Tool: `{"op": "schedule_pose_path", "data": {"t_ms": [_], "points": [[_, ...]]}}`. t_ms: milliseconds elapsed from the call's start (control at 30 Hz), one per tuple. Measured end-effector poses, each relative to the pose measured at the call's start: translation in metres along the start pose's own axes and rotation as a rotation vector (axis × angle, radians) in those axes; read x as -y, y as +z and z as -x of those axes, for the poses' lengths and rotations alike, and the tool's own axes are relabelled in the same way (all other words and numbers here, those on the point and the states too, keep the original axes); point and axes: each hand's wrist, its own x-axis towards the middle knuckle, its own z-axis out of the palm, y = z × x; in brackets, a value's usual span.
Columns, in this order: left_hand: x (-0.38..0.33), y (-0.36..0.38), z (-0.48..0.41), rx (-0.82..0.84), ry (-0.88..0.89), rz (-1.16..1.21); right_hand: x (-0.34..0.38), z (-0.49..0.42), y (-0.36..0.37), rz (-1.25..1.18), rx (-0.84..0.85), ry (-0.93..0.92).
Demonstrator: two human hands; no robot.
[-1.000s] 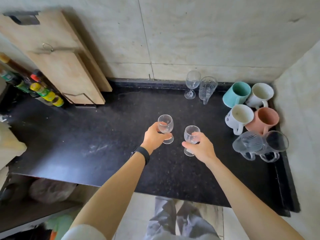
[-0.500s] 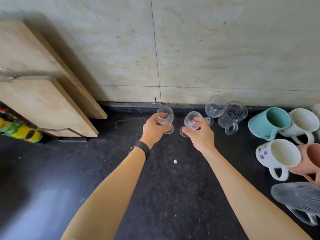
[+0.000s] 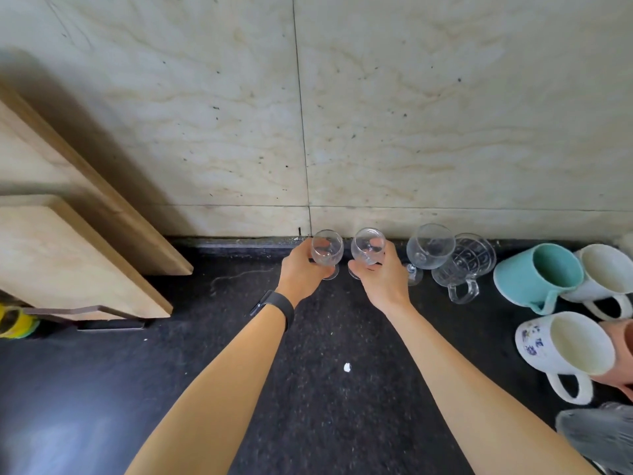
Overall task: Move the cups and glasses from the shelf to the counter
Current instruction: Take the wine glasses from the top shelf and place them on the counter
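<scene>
Glass goblets, one gripped in the left hand [image 3: 301, 272] and one in the right hand [image 3: 380, 275], have been carried to the back of the worktop [image 3: 325, 406], beside the wall, nearly set down.

Black counter [image 3: 308, 389] — glasses [image 3: 430, 250], mugs [image 3: 565, 351], boards [image 3: 68, 255] resting there.

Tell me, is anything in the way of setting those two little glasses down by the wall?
Nothing visible. The left hand and right hand each hold a small stemmed glass over bare counter. The nearest wine glass stands clear, further right.
</scene>
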Motion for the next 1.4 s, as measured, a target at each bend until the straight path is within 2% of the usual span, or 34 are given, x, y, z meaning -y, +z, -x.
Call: {"op": "schedule_pose_path", "data": {"t_ms": [533,700,833,967,1067,1167,1267,1400], "points": [[0.004,0.011,-0.003,0.020,-0.038,0.028,0.002,0.007,0.002,0.002,-0.012,-0.031],[0.014,0.003,0.011,0.011,-0.092,0.021,0.004,0.016,-0.009,-0.021,0.074,0.066],[0.016,-0.021,0.042,0.055,-0.105,-0.076,0.013,0.050,-0.033,0.090,0.083,0.171],[0.017,-0.054,0.095,0.078,-0.137,-0.296,0.034,0.105,-0.064,0.187,0.218,0.215],[0.011,-0.078,0.147,0.095,-0.158,-0.480,0.058,0.143,-0.082,0.375,0.366,0.103],[-0.001,-0.104,0.204,0.018,-0.158,-0.559,0.095,0.177,-0.093,0.541,0.462,-0.118],[-0.016,-0.129,0.268,-0.135,-0.155,-0.613,0.140,0.210,-0.097,0.621,0.519,-0.397],[-0.035,-0.164,0.374,-0.433,-0.146,-0.648,0.200,0.269,-0.094,0.565,0.545,-0.811]]}}
